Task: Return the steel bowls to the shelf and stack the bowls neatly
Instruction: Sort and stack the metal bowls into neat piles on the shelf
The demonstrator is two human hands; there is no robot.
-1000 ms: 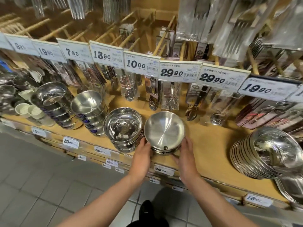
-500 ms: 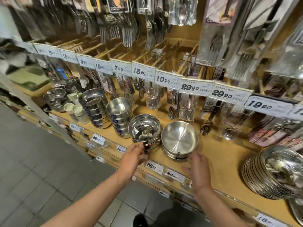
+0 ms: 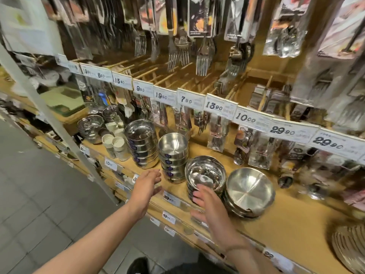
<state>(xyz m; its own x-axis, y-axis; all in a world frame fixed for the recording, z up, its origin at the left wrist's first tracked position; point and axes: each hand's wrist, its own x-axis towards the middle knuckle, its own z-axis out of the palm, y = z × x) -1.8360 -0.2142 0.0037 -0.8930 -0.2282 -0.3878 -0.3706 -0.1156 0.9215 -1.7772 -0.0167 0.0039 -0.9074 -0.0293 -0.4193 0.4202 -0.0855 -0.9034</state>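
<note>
Fingers of both hands are spread and hold nothing: the right hand touches, or nearly touches, the shiny bowl stack near the shelf's front edge, the left hand beside the taller stack. Readable price tags say 7.90, 13.90, 10.00, 29.90.
</note>
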